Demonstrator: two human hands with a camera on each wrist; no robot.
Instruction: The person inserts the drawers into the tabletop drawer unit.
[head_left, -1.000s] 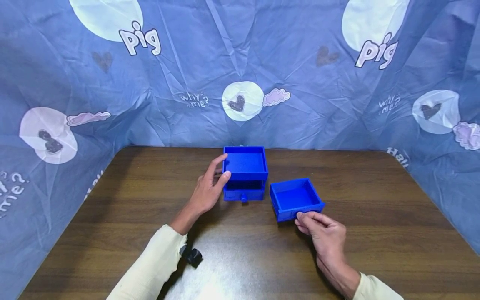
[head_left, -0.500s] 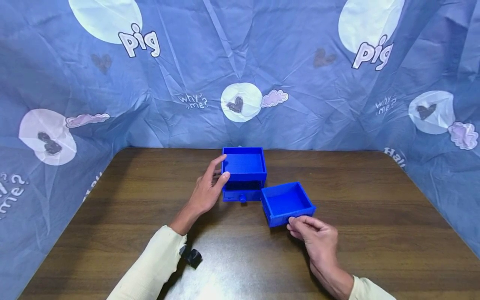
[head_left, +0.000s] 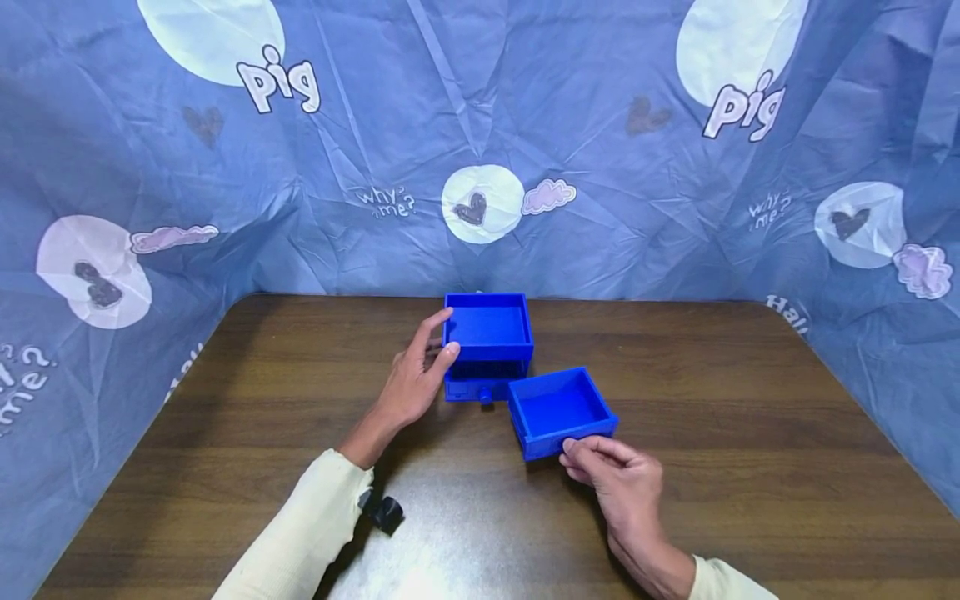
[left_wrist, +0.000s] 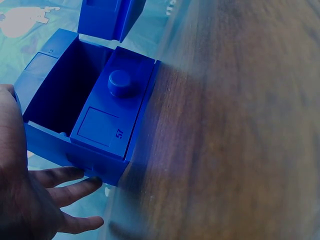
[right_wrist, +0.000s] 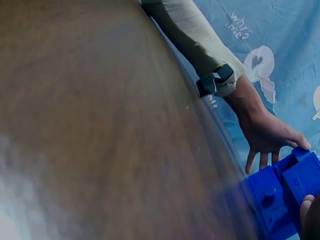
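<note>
A small blue drawer cabinet (head_left: pixel 489 327) stands at the back middle of the table, its top shaped like a shallow tray. Below its open upper bay sits a lower drawer (left_wrist: pixel 102 120) with a round knob, pushed in. My left hand (head_left: pixel 412 383) rests against the cabinet's left side, thumb and index finger at the top rim. In the left wrist view, that hand's other fingers (left_wrist: pixel 75 192) spread along the side wall. My right hand (head_left: pixel 626 483) pinches the front of a separate blue drawer (head_left: pixel 562 408), held askew just right of the cabinet's front. The fingers hide its knob.
The brown wooden table (head_left: pixel 750 400) extends around the cabinet. A patterned blue cloth (head_left: pixel 615 242) hangs behind its back edge. On the left sleeve (head_left: pixel 303 525) is a black wrist device (head_left: pixel 387 515).
My right hand has carried the loose drawer leftward and slightly nearer to me, to the cabinet's front right corner. The left hand and cabinet stay put.
</note>
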